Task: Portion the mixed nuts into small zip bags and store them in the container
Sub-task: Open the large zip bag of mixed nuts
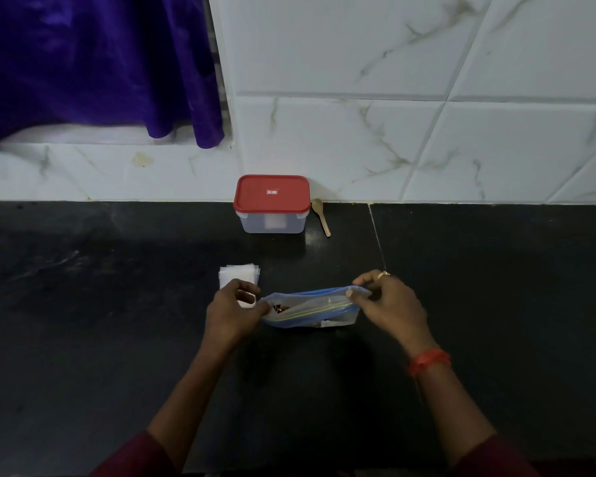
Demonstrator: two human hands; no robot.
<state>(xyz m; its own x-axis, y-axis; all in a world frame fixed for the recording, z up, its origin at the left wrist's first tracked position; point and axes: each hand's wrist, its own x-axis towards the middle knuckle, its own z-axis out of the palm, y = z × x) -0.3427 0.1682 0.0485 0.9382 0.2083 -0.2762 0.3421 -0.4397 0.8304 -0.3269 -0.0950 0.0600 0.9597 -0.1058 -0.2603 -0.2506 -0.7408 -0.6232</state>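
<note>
Pinching nut bag (pixel 310 309) at both ends — left hand (pixel 236 306) one corner, right hand (pixel 386 301) other — likely to spread mouth. Bag on dark counter (pixel 117 304); small zip bags (pixel 240 273) just beside, lidded container (pixel 272 204) behind.

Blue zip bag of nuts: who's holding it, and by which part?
Both hands hold the blue zip bag by its top edge: left hand pinches the left end, right hand the right end.
</note>
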